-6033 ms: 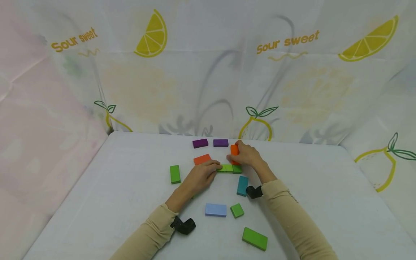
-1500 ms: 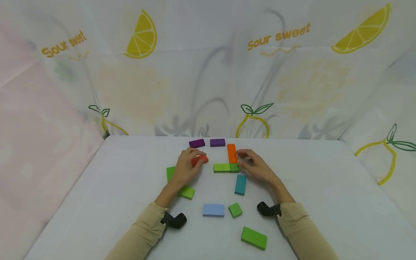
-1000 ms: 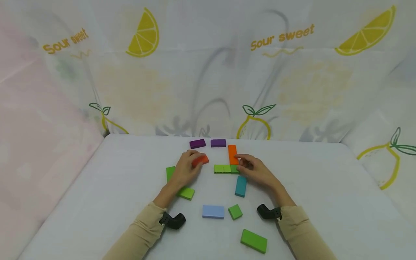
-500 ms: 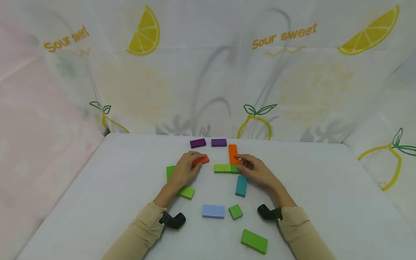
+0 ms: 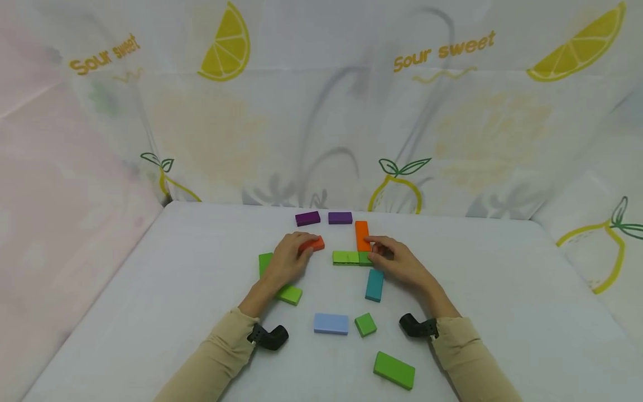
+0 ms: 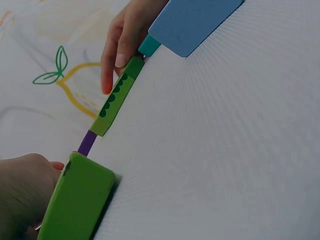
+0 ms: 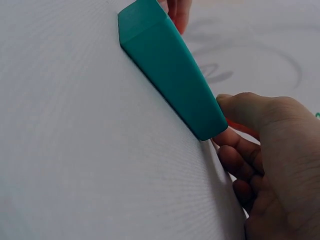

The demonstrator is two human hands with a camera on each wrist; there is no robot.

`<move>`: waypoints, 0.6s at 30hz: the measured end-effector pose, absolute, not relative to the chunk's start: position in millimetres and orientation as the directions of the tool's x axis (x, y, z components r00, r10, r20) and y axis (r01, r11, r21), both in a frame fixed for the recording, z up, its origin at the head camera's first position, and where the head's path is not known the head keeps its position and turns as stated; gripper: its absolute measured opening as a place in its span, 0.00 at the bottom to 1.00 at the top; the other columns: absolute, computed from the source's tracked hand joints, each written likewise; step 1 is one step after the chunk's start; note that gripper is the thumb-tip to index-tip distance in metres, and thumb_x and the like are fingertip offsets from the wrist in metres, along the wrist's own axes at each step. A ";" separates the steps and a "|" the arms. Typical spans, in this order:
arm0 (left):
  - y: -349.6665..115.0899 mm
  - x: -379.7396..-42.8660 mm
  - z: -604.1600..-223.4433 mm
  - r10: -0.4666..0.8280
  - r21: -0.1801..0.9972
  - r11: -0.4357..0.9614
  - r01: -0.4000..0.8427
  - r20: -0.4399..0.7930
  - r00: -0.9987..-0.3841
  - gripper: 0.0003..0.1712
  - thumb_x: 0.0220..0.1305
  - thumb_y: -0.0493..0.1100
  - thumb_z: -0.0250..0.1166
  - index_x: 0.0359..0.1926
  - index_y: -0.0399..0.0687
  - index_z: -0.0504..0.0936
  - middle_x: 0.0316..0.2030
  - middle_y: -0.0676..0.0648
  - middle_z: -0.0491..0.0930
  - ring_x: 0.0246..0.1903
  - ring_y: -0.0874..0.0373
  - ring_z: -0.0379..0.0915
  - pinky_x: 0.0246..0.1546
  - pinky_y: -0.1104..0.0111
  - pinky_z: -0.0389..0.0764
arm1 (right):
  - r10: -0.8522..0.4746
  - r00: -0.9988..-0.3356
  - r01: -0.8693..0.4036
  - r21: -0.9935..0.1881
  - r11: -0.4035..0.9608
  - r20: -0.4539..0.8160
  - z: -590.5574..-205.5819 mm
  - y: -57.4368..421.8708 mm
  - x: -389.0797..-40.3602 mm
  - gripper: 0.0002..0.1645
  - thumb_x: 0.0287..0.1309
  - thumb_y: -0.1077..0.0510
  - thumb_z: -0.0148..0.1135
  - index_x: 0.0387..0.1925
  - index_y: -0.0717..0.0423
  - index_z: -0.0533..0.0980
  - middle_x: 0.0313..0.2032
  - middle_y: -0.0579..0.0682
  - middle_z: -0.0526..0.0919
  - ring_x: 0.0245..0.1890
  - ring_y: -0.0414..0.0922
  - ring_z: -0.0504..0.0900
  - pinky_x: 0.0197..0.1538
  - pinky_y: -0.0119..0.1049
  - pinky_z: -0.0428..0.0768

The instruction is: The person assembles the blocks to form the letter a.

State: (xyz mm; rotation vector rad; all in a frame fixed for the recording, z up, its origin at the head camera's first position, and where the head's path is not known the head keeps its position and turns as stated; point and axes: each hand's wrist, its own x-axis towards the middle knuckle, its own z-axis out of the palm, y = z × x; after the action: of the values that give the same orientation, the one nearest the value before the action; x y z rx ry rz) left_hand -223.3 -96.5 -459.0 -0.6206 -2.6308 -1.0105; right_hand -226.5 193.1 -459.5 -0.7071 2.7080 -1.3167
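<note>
Left grip (image 5: 290, 259) partly hides red-orange block (image 5: 316, 244) and leftmost green block (image 5: 263, 261); blue block (image 6: 192, 25) cut off by left-wrist view's top edge.

On one counter (image 5: 166, 312) we count one pale blue block (image 5: 331, 324), our landmark. Beyond it we find two purple blocks (image 5: 340, 218), one orange block (image 5: 361, 234), one red-orange block (image 5: 317, 244) and, to its right, one teal block (image 5: 374, 285). Green blocks (image 5: 394, 370) come to six: one just right of the landmark, one nearer us on the right, two beyond to the left, two touching end to end beyond. Blocks thus number twelve. Flanking the landmark are two wrist cameras (image 5: 268, 338) and two sleeves (image 5: 469, 354); beyond it we count two grips (image 5: 288, 259), and on one backdrop (image 5: 301, 123), two lemon slices (image 5: 226, 47), three lemon outlines (image 5: 397, 190) and two printed phrases (image 5: 444, 51).
</note>
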 end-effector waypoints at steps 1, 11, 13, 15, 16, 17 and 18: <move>-96.1 -223.7 -458.8 0.297 0.574 0.670 0.471 0.375 -0.878 0.17 0.62 0.34 0.60 0.52 0.45 0.80 0.50 0.42 0.80 0.51 0.46 0.74 0.54 0.55 0.75 | -0.420 -0.894 -0.381 -0.755 0.533 0.155 -458.6 193.0 -226.1 0.25 0.62 0.53 0.59 0.60 0.54 0.71 0.39 0.49 0.77 0.41 0.42 0.72 0.46 0.29 0.71; -93.8 -225.6 -461.8 0.297 0.588 0.658 0.471 0.372 -0.879 0.16 0.63 0.33 0.59 0.52 0.44 0.81 0.50 0.43 0.81 0.50 0.46 0.75 0.53 0.54 0.75 | -0.428 -0.893 -0.377 -0.756 0.536 0.141 -454.4 193.3 -224.8 0.26 0.63 0.53 0.59 0.61 0.56 0.71 0.39 0.51 0.77 0.41 0.44 0.71 0.46 0.30 0.71; -94.0 -226.8 -462.3 0.305 0.586 0.651 0.483 0.382 -0.873 0.16 0.63 0.33 0.58 0.51 0.44 0.81 0.49 0.43 0.82 0.49 0.47 0.76 0.52 0.55 0.76 | -0.429 -0.891 -0.386 -0.749 0.539 0.151 -458.8 195.1 -228.7 0.26 0.63 0.52 0.59 0.61 0.55 0.71 0.39 0.49 0.77 0.40 0.43 0.71 0.46 0.29 0.72; -94.1 -227.8 -462.5 0.311 0.582 0.649 0.490 0.385 -0.869 0.16 0.63 0.34 0.59 0.51 0.45 0.81 0.49 0.43 0.82 0.48 0.47 0.76 0.51 0.55 0.76 | -0.425 -0.892 -0.383 -0.751 0.538 0.151 -459.6 195.4 -229.8 0.26 0.62 0.51 0.59 0.60 0.54 0.71 0.39 0.49 0.77 0.41 0.43 0.72 0.46 0.30 0.72; -94.1 -228.0 -462.7 0.313 0.580 0.649 0.492 0.385 -0.868 0.15 0.63 0.34 0.59 0.51 0.45 0.81 0.49 0.44 0.82 0.47 0.47 0.76 0.51 0.56 0.76 | -0.427 -0.892 -0.385 -0.751 0.537 0.152 -460.0 195.4 -230.1 0.26 0.63 0.52 0.59 0.60 0.54 0.71 0.39 0.49 0.77 0.41 0.43 0.71 0.46 0.30 0.72; -94.2 -228.1 -462.9 0.318 0.578 0.649 0.495 0.385 -0.866 0.15 0.63 0.34 0.59 0.50 0.44 0.82 0.48 0.44 0.82 0.47 0.48 0.76 0.50 0.56 0.76 | -0.426 -0.892 -0.383 -0.750 0.539 0.150 -460.4 195.3 -230.3 0.26 0.63 0.52 0.59 0.60 0.55 0.71 0.39 0.49 0.77 0.41 0.43 0.71 0.46 0.30 0.71; -94.2 -228.0 -462.8 0.325 0.573 0.650 0.499 0.384 -0.864 0.15 0.63 0.33 0.59 0.50 0.44 0.82 0.49 0.44 0.82 0.47 0.48 0.76 0.50 0.57 0.76 | -0.424 -0.894 -0.379 -0.751 0.541 0.146 -460.1 195.0 -230.1 0.26 0.63 0.52 0.59 0.60 0.55 0.71 0.39 0.50 0.77 0.41 0.43 0.71 0.46 0.30 0.72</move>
State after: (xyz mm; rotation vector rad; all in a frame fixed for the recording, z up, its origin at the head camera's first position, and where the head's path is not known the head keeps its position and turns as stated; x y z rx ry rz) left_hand -228.0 -94.2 -462.8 -0.6672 -2.6225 -1.0202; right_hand -230.1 195.0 -460.1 -0.7065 2.7110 -1.2999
